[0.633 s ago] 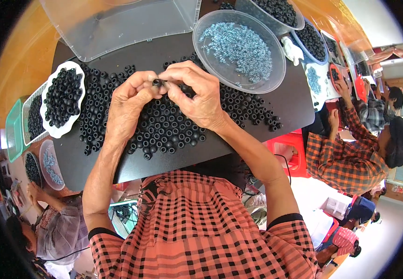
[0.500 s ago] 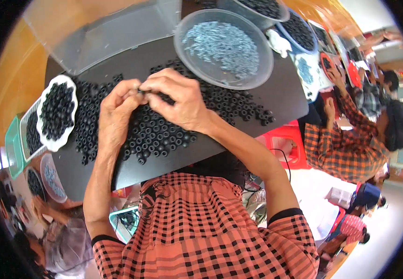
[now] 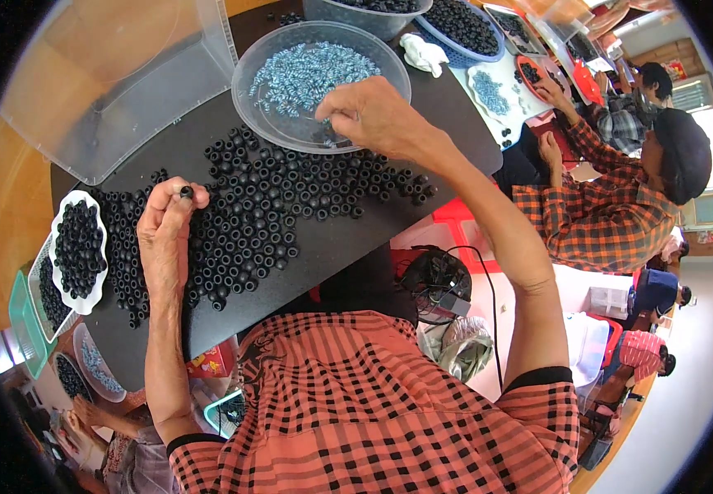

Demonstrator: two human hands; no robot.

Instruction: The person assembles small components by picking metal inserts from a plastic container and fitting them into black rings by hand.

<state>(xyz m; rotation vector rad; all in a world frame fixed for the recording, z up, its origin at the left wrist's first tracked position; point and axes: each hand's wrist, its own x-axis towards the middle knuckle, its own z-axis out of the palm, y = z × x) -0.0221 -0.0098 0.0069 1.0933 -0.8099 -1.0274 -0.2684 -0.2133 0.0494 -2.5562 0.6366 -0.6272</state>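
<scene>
My left hand [image 3: 164, 235] is raised over the dark table, pinching a small round black part [image 3: 186, 192] between thumb and fingers. Beneath and beside it spreads a wide pile of hollow black round parts [image 3: 249, 222], many with the hole facing up. My right hand [image 3: 377, 119] hangs above the near side of a clear plastic bowl [image 3: 239, 86], fingers drawn together in a pinch. Anything between those fingertips is too small to make out. Inside the bowl lie many small bluish metal springs [image 3: 303, 74].
A white scalloped dish [image 3: 83, 303] of black parts stands at the table's left. A clear plastic box [image 3: 138, 123] lies at the back left. Beyond the bowl are a tub [image 3: 373, 20] and a blue basket [image 3: 455, 56], both with black parts. A co-worker [image 3: 611, 210] sits at right.
My hands, together over the pile before, have parted. The right moved up to the bowl of springs; the left stayed at the pile's left with the black part. The view has shifted.
</scene>
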